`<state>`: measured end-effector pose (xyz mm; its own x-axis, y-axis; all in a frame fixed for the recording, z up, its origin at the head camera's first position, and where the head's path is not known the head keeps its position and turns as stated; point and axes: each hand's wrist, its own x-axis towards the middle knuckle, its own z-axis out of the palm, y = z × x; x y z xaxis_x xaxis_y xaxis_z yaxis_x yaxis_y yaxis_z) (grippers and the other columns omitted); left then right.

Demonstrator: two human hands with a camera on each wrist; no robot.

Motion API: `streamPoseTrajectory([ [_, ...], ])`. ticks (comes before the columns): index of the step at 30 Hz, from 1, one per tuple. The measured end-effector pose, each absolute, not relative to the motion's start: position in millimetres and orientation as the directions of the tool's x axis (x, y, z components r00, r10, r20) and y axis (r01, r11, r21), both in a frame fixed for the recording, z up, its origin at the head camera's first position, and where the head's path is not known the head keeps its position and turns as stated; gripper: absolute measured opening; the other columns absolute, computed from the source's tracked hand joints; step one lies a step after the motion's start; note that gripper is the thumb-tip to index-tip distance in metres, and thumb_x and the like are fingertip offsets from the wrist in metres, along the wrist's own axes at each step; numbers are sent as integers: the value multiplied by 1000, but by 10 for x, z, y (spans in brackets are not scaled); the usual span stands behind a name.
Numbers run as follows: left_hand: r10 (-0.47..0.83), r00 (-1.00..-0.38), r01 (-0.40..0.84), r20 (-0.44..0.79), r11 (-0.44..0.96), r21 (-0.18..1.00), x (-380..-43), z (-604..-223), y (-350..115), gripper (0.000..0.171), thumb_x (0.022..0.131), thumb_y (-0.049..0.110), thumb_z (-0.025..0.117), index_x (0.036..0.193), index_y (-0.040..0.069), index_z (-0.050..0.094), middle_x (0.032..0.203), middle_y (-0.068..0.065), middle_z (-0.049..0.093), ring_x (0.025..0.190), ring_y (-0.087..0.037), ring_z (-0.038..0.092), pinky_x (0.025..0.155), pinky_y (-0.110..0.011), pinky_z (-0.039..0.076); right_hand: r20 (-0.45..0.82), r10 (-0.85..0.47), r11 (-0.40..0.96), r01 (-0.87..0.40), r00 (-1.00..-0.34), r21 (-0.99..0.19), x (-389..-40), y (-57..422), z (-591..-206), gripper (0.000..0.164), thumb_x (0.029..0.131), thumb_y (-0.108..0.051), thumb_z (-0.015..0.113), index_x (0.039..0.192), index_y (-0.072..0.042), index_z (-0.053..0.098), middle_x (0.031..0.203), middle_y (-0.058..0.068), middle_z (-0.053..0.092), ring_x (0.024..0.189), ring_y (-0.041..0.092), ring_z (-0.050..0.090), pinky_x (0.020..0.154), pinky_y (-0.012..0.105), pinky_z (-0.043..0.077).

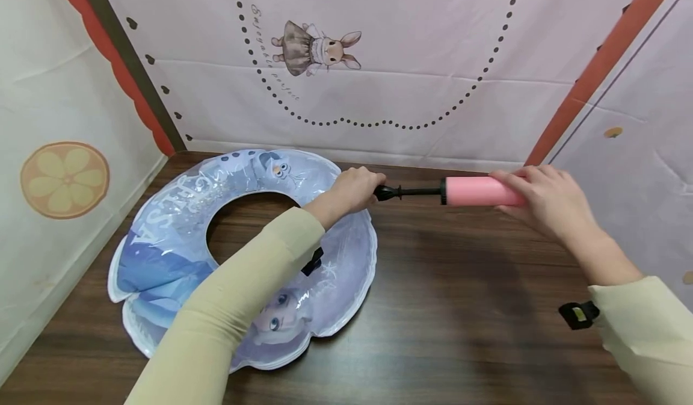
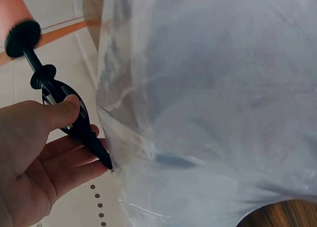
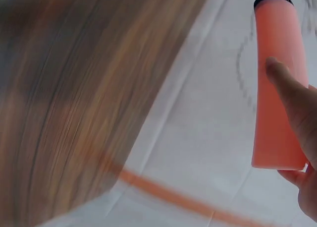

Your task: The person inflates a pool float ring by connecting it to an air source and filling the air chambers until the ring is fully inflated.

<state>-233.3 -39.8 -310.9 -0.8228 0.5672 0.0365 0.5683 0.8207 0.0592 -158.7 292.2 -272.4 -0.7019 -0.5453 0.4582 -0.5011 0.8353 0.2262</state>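
A pink hand pump (image 1: 471,191) is held sideways over the far part of the table. My right hand (image 1: 552,203) grips its barrel near the closed end, the thumb lying along the pink side in the right wrist view. At the other end, a thin black rod leads to a black tapered nozzle piece (image 2: 67,105), which my left hand (image 1: 354,189) pinches between thumb and fingers. In the left wrist view the nozzle's tip comes right to the edge of a blue and purple swim ring (image 1: 346,260). The ring lies on the table, partly hidden beneath my left forearm.
The dark wood table (image 1: 433,333) runs up to a printed cloth backdrop (image 1: 411,50) with a rabbit figure. Cloth walls also stand at the left and right sides. Black wrist devices sit by both sleeves.
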Motion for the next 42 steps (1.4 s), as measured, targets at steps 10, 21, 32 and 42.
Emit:
streamPoseTrajectory([
  [10, 561, -828, 561, 18, 825, 73, -2345, -3123, -433, 19, 85, 23, 65, 102, 14, 59, 101, -7, 65, 90, -26, 63, 73, -40, 51, 493, -561, 824, -508, -665, 252, -1616, 2852, -2741, 66, 83, -68, 40, 119, -16, 58, 93, 18, 60, 86, 40, 53, 67, 55, 39],
  [21, 572, -819, 574, 53, 815, 74, -2308, -3145, -400, 16, 83, 20, 67, 97, 15, 62, 94, -3, 66, 85, -21, 62, 73, -37, 50, 521, -581, 809, -515, -625, 285, -1743, 2204, -2939, 63, 59, -29, 85, 116, -19, 59, 93, 14, 59, 88, 38, 54, 67, 50, 38],
  [32, 549, -835, 549, 28, 832, 78, -2337, -3134, -413, 20, 84, 26, 65, 103, 20, 64, 96, -2, 66, 85, -23, 62, 74, -38, 49, 451, -570, 820, -512, -687, 256, -1613, 2747, -2778, 62, 69, -40, 76, 124, -21, 55, 99, 15, 61, 91, 39, 53, 71, 53, 40],
  [42, 547, -836, 548, 35, 832, 85, -2305, -3126, -436, 18, 85, 25, 65, 100, 17, 63, 97, -4, 67, 86, -24, 63, 73, -39, 50, 496, -539, 839, -488, -681, 242, -1532, 3077, -2706, 71, 85, -70, 28, 120, -16, 57, 93, 19, 60, 85, 42, 53, 69, 56, 39],
])
